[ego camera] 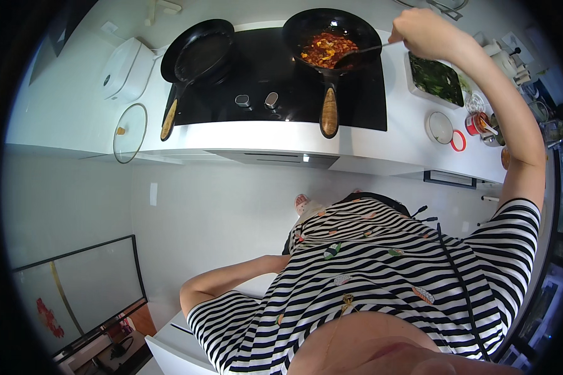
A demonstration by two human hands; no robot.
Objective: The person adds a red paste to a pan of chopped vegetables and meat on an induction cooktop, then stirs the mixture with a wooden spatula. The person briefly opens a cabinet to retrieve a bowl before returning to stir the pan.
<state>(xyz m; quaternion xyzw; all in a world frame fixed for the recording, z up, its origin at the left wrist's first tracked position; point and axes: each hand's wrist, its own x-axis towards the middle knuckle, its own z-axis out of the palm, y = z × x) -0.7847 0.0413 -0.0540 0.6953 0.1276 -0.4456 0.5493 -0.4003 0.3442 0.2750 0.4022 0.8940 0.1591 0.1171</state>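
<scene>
My right hand (420, 33) is closed around the handle of a spatula or ladle (356, 56). The utensil's dark head rests in red-brown sauce with yellow bits (329, 49) inside a black wok (368, 28). The wok sits on the right side of a black glass cooktop (262, 61), its wood-patterned handle facing me. At the left of the cooktop is a second dark frying pan (204, 54), tilted in view, with a thin sheen on its bottom. My left forearm runs to my waist, where the hand is hidden by my striped shirt.
Right of the cooktop are a rectangular container of dark leafy greens (434, 79), a clear bowl (440, 127), a red ring (458, 140) and an opened red-labelled jar (476, 124). A glass lid (130, 133) overhangs the counter edge at left, near a white appliance (129, 70).
</scene>
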